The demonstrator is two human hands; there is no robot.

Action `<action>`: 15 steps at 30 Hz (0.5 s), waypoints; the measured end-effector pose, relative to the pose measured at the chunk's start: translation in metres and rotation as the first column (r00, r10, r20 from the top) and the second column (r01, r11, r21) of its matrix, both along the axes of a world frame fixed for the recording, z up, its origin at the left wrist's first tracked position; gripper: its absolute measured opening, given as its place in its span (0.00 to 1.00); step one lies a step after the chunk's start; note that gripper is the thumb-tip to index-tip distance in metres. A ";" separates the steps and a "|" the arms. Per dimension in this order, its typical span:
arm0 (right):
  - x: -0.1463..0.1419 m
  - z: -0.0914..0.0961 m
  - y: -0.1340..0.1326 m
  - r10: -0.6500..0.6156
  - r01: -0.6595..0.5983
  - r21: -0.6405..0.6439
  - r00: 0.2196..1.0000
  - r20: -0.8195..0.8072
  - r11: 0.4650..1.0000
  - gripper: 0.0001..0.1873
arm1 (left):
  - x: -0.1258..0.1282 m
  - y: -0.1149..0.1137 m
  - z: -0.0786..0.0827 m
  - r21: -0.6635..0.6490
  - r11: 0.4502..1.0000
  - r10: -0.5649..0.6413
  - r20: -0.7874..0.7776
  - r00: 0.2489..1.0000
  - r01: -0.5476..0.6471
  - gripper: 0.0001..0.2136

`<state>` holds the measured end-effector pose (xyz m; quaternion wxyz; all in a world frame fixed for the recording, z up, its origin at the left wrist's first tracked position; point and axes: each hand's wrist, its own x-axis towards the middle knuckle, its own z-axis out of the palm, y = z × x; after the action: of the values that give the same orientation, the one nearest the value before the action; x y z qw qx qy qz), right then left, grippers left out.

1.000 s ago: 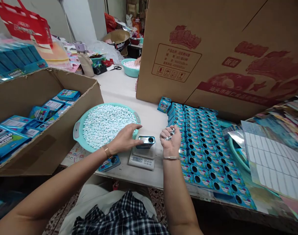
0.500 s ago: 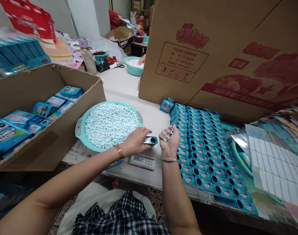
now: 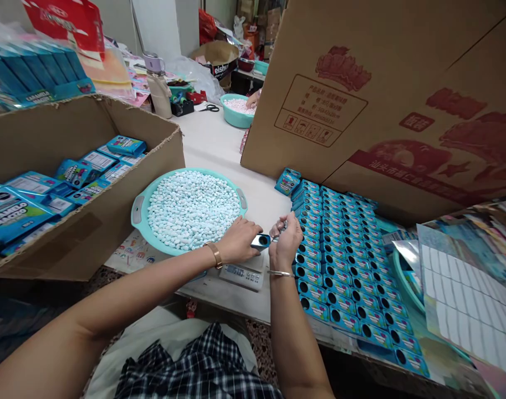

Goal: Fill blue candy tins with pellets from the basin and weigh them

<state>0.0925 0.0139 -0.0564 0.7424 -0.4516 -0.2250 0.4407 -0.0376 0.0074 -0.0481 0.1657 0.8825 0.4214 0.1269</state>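
My left hand (image 3: 238, 241) grips a small blue tin (image 3: 261, 241) with a round hole in its end, holding it over a small digital scale (image 3: 241, 272). My right hand (image 3: 285, 239) is closed round a handful of pale candies (image 3: 282, 225), its fingertips right at the tin's hole. Just left of my hands sits a teal basin (image 3: 141, 208) heaped with white and pale blue candies (image 3: 192, 208). Several rows of the same blue tins (image 3: 340, 249) lie flat on the table to the right.
An open cardboard box (image 3: 111, 205) with blue packets stands at left. A large printed carton (image 3: 381, 94) rises behind the tins. Sticker sheets (image 3: 464, 288) lie at right. Far back, another teal basin (image 3: 236, 109), scissors, a bottle and another person's hand (image 3: 253, 98).
My left hand closed on the tin and lifted it slightly off the scale. My right hand moved left and turned its fingers down to the tin's hole.
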 end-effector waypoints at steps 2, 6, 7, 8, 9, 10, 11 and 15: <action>0.001 0.001 0.000 0.003 -0.003 -0.013 1.000 -0.012 1.000 0.16 | -0.001 0.001 0.000 0.001 1.000 0.001 0.005 1.000 -0.001 0.22; -0.001 0.001 0.000 -0.005 0.005 0.016 0.999 0.032 1.000 0.16 | -0.002 0.002 0.001 0.015 1.000 0.003 0.003 1.000 -0.003 0.22; -0.002 0.001 0.001 -0.008 0.007 0.025 0.999 0.047 1.000 0.15 | -0.002 0.002 0.001 0.016 1.000 0.004 0.001 1.000 -0.004 0.23; -0.003 0.000 0.001 -0.010 0.008 0.029 0.999 0.053 1.000 0.15 | -0.001 0.002 0.000 0.016 1.000 0.005 0.000 1.000 -0.005 0.23; -0.003 0.000 0.001 -0.007 0.006 0.026 0.999 0.046 1.000 0.15 | 0.000 0.003 -0.001 0.018 1.000 0.007 0.000 1.000 -0.007 0.23; -0.003 0.000 0.002 0.002 -0.003 0.016 1.000 0.025 1.000 0.15 | 0.001 0.003 -0.001 0.020 1.000 0.008 0.001 1.000 -0.008 0.23; -0.002 0.000 0.003 0.016 -0.016 0.003 1.000 -0.011 1.000 0.15 | 0.001 0.003 -0.002 0.021 1.000 0.008 0.003 1.000 -0.008 0.23; 0.013 0.004 0.007 0.112 -0.135 -0.057 0.947 -0.300 0.989 0.16 | 0.002 0.003 0.000 0.000 1.000 0.013 -0.007 1.000 -0.013 0.24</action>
<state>0.1057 0.0210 -0.0526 0.7208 -0.3939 -0.1219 0.5572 -0.0356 0.0108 -0.0484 0.1632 0.8802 0.4278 0.1250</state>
